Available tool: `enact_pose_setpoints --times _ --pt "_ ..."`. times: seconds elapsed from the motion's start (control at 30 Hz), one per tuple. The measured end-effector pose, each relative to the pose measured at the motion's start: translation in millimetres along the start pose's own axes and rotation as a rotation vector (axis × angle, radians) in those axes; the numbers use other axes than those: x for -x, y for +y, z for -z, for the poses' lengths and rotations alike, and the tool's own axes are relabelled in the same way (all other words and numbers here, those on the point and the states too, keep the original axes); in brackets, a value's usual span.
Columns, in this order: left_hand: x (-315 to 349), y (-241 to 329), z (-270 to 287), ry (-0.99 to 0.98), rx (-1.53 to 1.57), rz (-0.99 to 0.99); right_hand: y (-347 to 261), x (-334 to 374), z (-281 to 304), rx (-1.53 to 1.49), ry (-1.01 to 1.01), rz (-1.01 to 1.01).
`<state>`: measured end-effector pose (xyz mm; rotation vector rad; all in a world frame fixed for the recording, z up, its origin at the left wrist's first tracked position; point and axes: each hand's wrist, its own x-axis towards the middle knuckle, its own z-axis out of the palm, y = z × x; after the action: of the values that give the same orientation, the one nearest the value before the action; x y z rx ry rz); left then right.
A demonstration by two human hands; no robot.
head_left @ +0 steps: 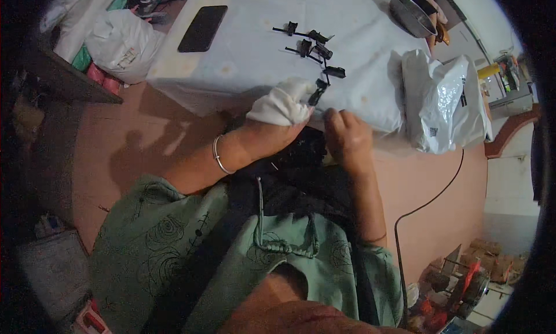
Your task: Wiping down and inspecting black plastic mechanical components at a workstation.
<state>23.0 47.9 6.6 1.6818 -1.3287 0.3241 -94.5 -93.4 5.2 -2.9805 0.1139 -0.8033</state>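
My left hand (pixel 267 138), a silver bangle on its wrist, is closed near the front edge of the table. Bunched white cloth (pixel 280 106) covers its fingers. A small black plastic piece (pixel 318 93) sits right at the cloth-covered fingertips; whether they grip it, I cannot tell. Just to the right, my right hand (pixel 350 138) is closed with its fingers curled together, and anything in them is hidden. Several similar black pieces with thin stems (pixel 304 48) lie scattered on the white tablecloth (pixel 255 61) beyond my hands.
A dark phone-like slab (pixel 202 28) lies at the table's far left. To the right are a white plastic bag (pixel 446 102) and a metal bowl (pixel 412 15). Stuffed bags (pixel 124 44) stand at the left. A black cable (pixel 417 209) runs down the right.
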Motion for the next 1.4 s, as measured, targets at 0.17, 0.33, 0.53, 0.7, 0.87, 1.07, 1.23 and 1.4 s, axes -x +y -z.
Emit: enact_pose_setpoints --times 0.17,0.33,0.53,0.7,0.87,1.07,1.23,1.4 --pt "14 -9 -12 -0.093 0.230 0.231 -15 0 11 -0.239 -0.002 0.175" --pt "0 10 18 -0.441 0.646 0.639 -36 -3 5 -0.540 0.211 -0.131" --pt "5 9 19 -0.488 0.542 0.439 -40 -2 -1 -0.909 0.101 -0.516" --pt "11 11 22 -0.374 0.622 0.598 -43 8 2 -1.065 -0.007 -0.516" --pt "8 18 27 -0.314 0.715 0.578 -49 9 6 -1.096 -0.171 -0.476" --pt "14 23 28 -0.292 0.567 0.516 -54 6 6 -1.063 -0.133 -0.436" --pt "19 15 18 -0.103 0.202 0.017 -57 11 -15 -1.206 -0.062 -0.561" --pt "26 15 17 -0.142 0.146 0.073 -59 15 -16 -1.261 -0.098 -0.678"
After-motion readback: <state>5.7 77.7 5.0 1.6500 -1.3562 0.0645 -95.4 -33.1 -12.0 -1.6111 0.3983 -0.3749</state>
